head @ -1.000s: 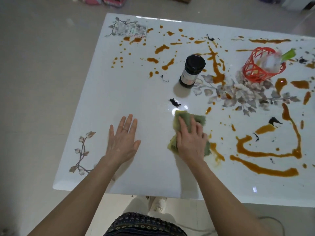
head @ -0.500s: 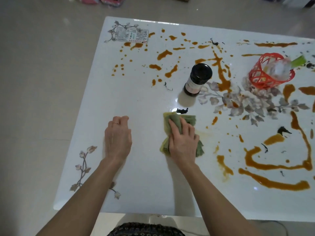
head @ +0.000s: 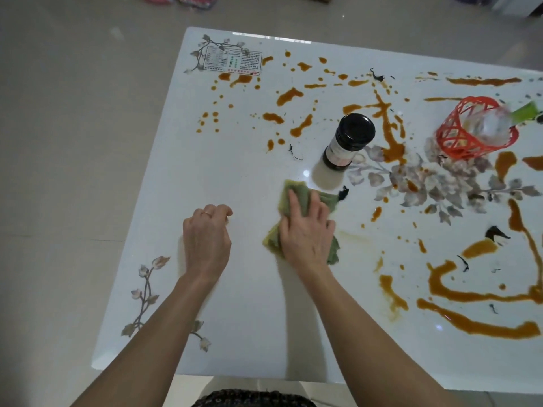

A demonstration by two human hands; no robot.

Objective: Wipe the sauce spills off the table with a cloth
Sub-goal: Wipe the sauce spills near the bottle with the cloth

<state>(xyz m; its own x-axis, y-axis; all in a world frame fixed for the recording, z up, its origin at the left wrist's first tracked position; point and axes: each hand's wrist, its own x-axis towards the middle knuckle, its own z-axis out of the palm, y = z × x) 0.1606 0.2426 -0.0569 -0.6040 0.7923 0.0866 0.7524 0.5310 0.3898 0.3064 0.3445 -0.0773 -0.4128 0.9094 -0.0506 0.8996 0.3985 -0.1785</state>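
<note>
A crumpled green cloth (head: 293, 192) lies on the glossy white table (head: 235, 171), just in front of a dark sauce bottle. My right hand (head: 307, 233) presses flat on the cloth with straight fingers. My left hand (head: 207, 239) rests on the table to the left of it, fingers curled into a loose fist, holding nothing. Brown sauce spills (head: 476, 326) cover the far side and the right half of the table. A faint smear (head: 355, 239) shows right of the cloth.
A dark bottle with a black cap (head: 348, 141) stands just beyond the cloth. A red mesh basket (head: 458, 136) with a plastic wrapper sits at the far right. A printed label (head: 232, 60) lies at the far left corner. Small black scraps (head: 342, 193) dot the table.
My right hand has slid the cloth to the left, leaving a faint smear where sauce was. My left hand went from flat to curled in a fist.
</note>
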